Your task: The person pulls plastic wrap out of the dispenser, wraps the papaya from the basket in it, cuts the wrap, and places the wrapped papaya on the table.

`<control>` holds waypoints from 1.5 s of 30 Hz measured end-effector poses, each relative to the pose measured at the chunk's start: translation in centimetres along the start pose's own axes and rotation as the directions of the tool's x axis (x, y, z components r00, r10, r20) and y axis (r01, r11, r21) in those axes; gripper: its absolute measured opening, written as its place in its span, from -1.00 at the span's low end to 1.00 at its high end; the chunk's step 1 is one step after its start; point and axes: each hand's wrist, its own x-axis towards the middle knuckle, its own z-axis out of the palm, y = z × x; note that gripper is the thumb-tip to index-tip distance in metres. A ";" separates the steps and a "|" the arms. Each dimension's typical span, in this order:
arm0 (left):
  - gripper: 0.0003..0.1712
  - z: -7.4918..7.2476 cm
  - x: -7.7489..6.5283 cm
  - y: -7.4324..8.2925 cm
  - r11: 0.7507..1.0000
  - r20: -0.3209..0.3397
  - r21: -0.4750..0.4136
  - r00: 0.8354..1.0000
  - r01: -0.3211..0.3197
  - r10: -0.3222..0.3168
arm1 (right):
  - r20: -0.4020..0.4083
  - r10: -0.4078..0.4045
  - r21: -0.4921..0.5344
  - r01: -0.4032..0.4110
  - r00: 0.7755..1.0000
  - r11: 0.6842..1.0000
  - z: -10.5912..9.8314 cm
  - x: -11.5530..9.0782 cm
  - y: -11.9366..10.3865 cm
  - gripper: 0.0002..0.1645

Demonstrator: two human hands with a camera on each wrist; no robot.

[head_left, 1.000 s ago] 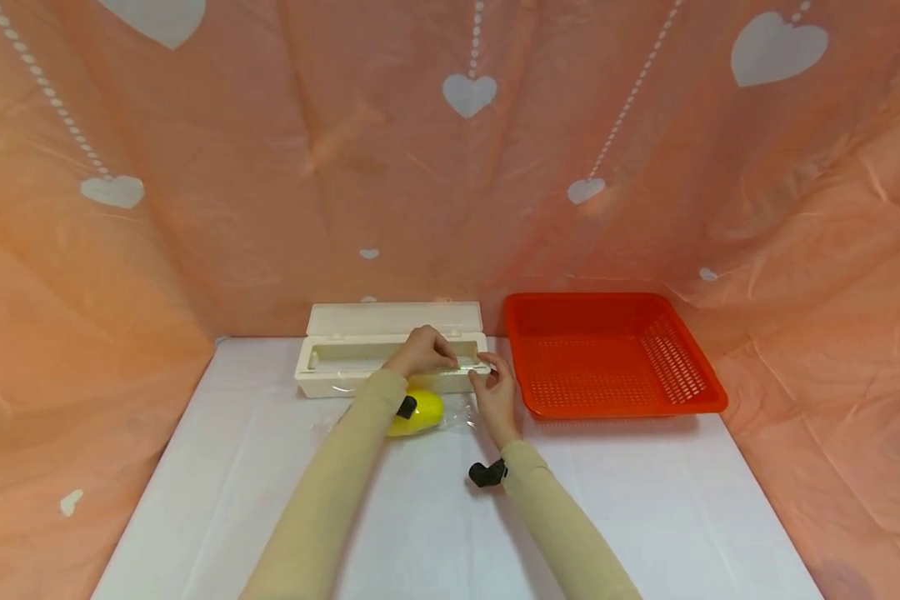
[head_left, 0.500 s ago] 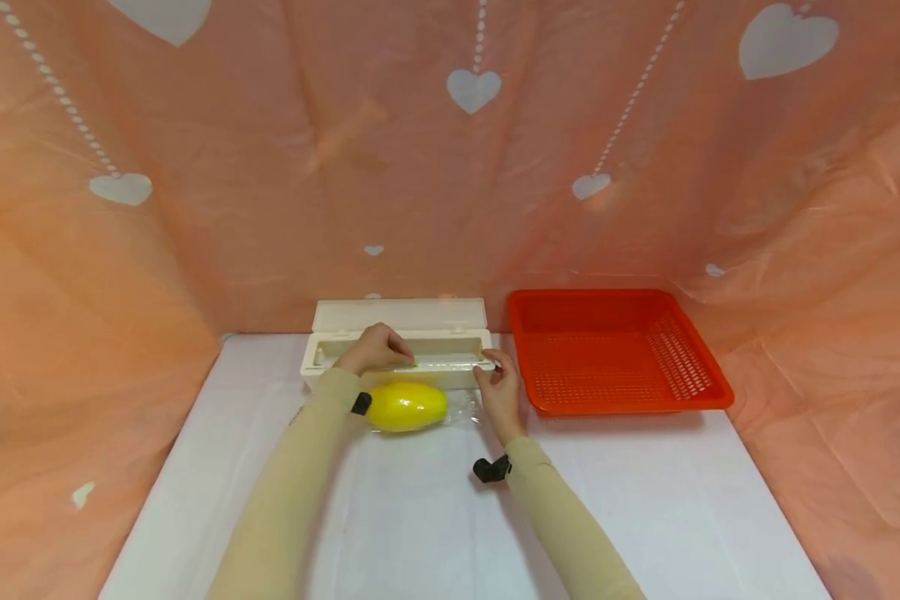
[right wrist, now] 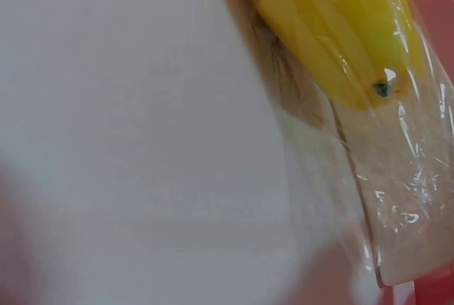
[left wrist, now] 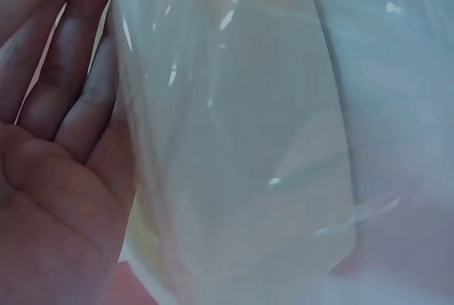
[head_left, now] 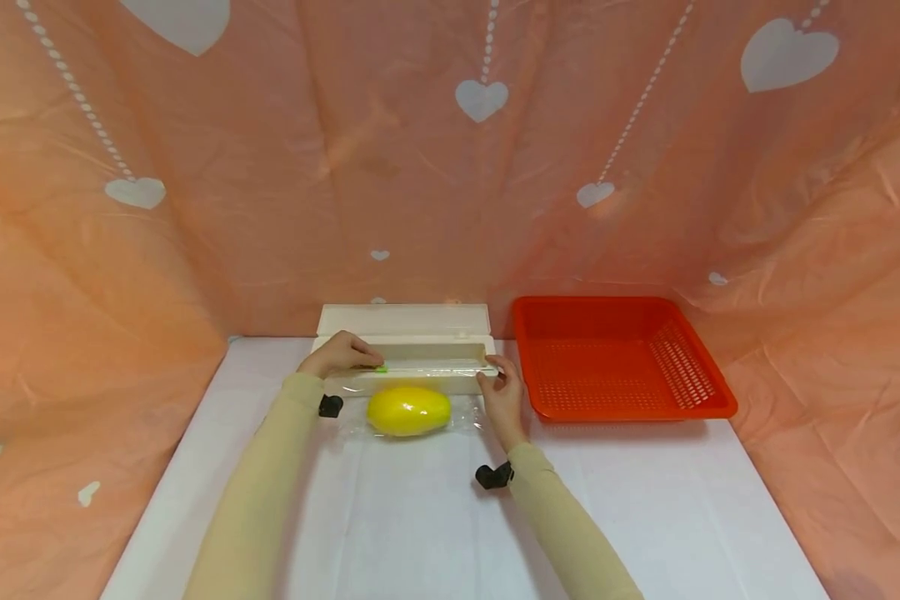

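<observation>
A cream cling film dispenser point(head_left: 442, 385) stands at the back of the table, its lid point(head_left: 405, 320) raised. Clear cling film point(head_left: 467, 415) hangs over its front wall and lies around a yellow oval fruit point(head_left: 408, 411), perhaps a mango or papaya. At the front rim my left hand point(head_left: 339, 353) pinches a small green slide cutter point(head_left: 382, 369), left of the middle. My right hand point(head_left: 504, 398) grips the dispenser's right front corner between thumb and fingers. In the right wrist view, film covers the fruit point(right wrist: 333, 28); the right hand's grip is out of that view.
Right of the dispenser sits a red perforated plastic basket point(head_left: 600, 400), close to my right hand. Behind the white-covered table point(head_left: 412, 517) hangs a peach curtain point(head_left: 412, 167) with white hearts.
My left hand has slid left along the dispenser's front rim with the green cutter, uncovering the yellow fruit. My right hand keeps its grip at the right corner.
</observation>
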 end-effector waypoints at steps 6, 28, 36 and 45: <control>-0.66 0.7 0.2 -0.1 1.000 -0.054 -0.023 0.998 0.018 -0.019 | -0.009 0.009 -0.004 -0.009 1.000 1.000 0.0 0.3 1.5 -0.63; -0.85 -1.7 -1.5 -0.8 0.948 -0.161 0.316 0.983 -0.030 0.085 | 0.029 0.029 -0.014 -0.029 0.999 0.999 -0.1 -0.3 -1.5 -0.62; -0.85 -2.9 -2.6 -0.9 0.934 -0.140 0.357 0.989 0.004 0.050 | 0.047 0.037 0.008 -0.038 0.998 0.999 0.3 -0.6 -1.5 -0.61; -0.86 -4.9 -4.8 -1.5 0.943 -0.184 0.331 0.983 0.038 0.025 | 0.033 0.043 -0.006 -0.043 0.999 0.999 -0.1 -0.4 -1.6 -0.60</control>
